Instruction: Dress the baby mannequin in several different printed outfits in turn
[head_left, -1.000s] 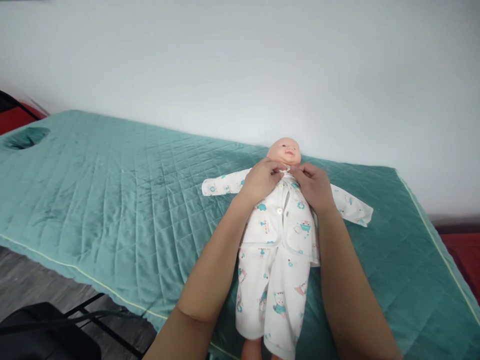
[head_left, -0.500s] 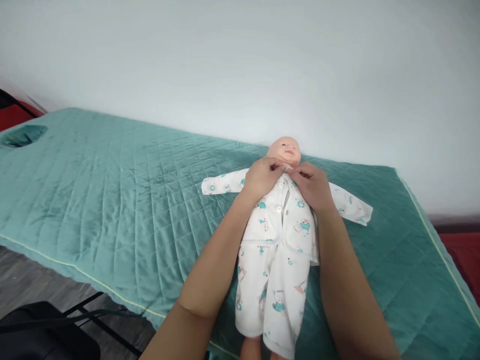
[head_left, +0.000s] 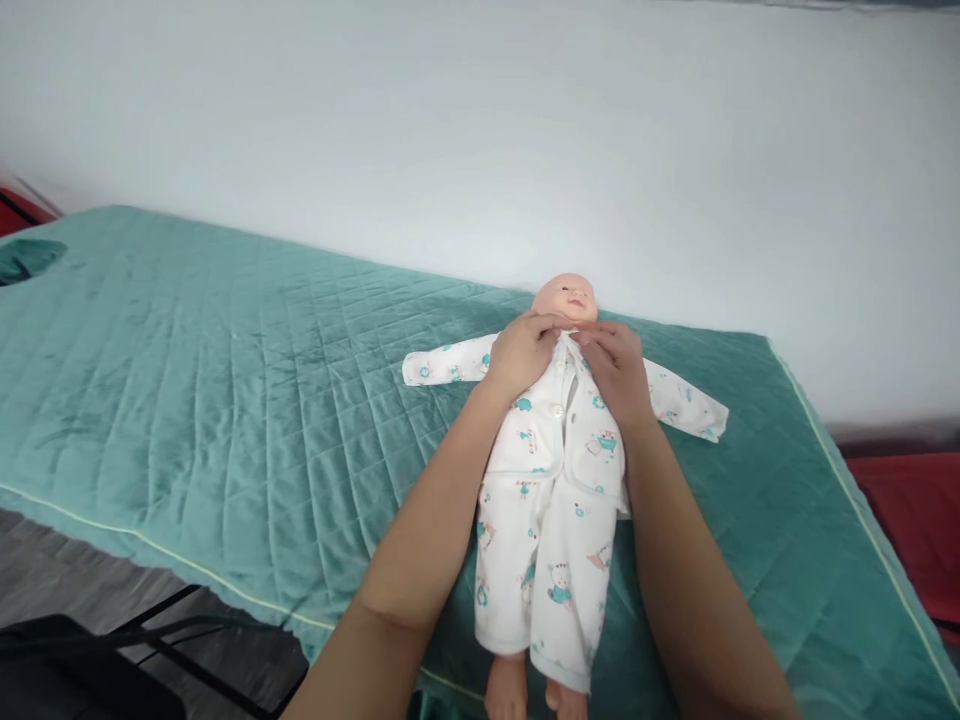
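Note:
A baby doll (head_left: 566, 296) lies on its back, its head toward the wall and its bare feet toward me. It wears a white printed jacket (head_left: 525, 430) and matching trousers (head_left: 570, 570). Both sleeves stretch out sideways. My left hand (head_left: 525, 350) has its fingers bent at the left side of the jacket's collar. On the right side of the collar rests my right hand (head_left: 616, 365), its fingers pressed on the cloth just below the chin. Below my hands the jacket's front edges lie close together, with a button (head_left: 557, 411) showing.
A green quilted cover (head_left: 225, 400) lies over the bed, which has a hole (head_left: 30, 260) at its far left. Behind it stands a pale wall (head_left: 450, 130). Something red (head_left: 907, 510) is at the right, and a black object (head_left: 75, 670) at the lower left.
My fingertips have drawn slightly apart at the collar, and my right hand's fingers are straighter. The view has shifted a little, showing more of the doll's feet.

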